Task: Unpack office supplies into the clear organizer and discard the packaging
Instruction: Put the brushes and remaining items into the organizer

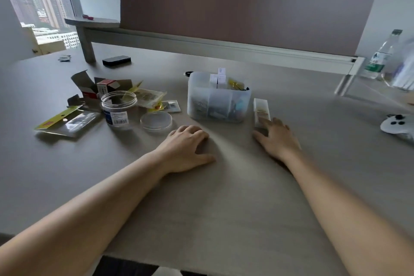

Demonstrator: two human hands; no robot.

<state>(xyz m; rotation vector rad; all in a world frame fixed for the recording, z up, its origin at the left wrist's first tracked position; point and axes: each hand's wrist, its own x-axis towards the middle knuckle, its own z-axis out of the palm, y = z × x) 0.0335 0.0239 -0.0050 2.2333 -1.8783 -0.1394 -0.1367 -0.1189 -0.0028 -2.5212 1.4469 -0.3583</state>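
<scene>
Frosted translucent plastic organizer [218,105] holds small white boxes [218,78] and a yellow-tinted packet [235,84]; contents lower down are blurred, possibly pale blue and pink. Clear round jar [118,108] bears a blue-and-white barcode label; opened cardboard box [98,88] is red, white and grey-brown. Flat clear packaging sleeve [67,121] has a yellow header with a red mark, on the grey-beige matte desk [201,208].

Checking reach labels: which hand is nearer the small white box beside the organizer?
Right. The right hand touches the small white box; the left hand rests on the table, well to its left.
</scene>
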